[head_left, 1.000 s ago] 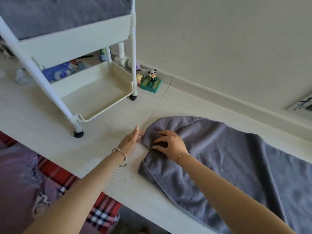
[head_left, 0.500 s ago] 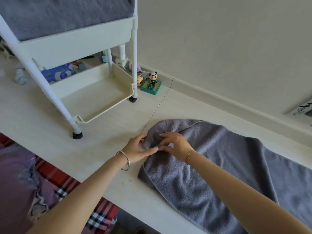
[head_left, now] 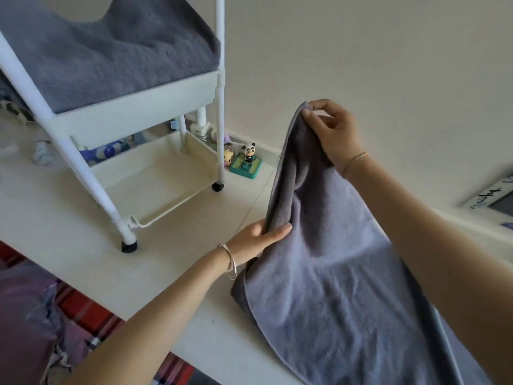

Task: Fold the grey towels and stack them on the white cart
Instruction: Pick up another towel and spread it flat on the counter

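Far to the left of the hands stands the white cart [head_left: 144, 107], and grey towels [head_left: 105, 48] already lie on its top shelf. Its bottom tray is bare, and its black feet sit on the pale table [head_left: 69, 218]. Just behind the cart, by the wall, are a little panda toy [head_left: 249, 152] on a green base and a small yellow toy [head_left: 228, 157]. Next comes the left hand [head_left: 258, 236], low down, with a thin bangle [head_left: 230, 261] on the wrist. Its fingers are curled around the left edge of the grey towel [head_left: 333, 287] and the thumb lies on top, so it grips the cloth. Above and to the right of it, the right hand [head_left: 330, 134] is up in the air. Its thumb and first finger pinch the top corner of the same towel, and the other fingers are bent loosely. From that pinch the towel hangs down past the left hand, and the rest of it lies spread on the table, below and to the right of both hands.
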Demonstrator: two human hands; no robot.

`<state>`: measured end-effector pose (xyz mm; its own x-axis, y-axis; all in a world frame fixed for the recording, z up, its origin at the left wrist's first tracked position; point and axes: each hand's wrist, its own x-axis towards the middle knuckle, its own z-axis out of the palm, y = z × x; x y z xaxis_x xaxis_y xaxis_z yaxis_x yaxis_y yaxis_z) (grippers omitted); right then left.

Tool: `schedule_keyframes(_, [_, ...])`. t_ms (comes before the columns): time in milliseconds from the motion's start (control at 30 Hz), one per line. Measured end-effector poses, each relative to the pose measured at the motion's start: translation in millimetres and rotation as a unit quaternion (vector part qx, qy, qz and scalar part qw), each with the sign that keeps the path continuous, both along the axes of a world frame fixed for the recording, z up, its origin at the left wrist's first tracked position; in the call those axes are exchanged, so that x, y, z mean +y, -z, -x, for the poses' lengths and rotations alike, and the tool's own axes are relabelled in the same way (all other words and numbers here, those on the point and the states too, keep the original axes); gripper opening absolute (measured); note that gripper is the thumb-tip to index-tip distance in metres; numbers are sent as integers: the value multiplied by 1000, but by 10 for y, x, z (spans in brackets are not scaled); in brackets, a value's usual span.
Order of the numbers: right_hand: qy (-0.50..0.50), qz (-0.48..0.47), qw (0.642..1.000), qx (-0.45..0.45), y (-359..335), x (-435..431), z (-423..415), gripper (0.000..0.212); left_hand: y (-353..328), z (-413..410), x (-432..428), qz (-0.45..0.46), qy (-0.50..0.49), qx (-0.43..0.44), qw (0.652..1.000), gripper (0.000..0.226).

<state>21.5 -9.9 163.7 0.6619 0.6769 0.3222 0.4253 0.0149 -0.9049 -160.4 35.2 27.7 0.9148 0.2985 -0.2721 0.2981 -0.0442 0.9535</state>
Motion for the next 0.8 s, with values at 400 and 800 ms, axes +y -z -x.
schedule_keyframes(400, [-8, 302, 952, -49, 1352, 128, 189, 45, 298, 523, 875, -356, -153, 200, 900, 29])
schedule_keyframes(800, [-69, 502, 845, -173, 2366, -418, 828, 60, 949, 502, 528, -514, -18, 250, 820, 75])
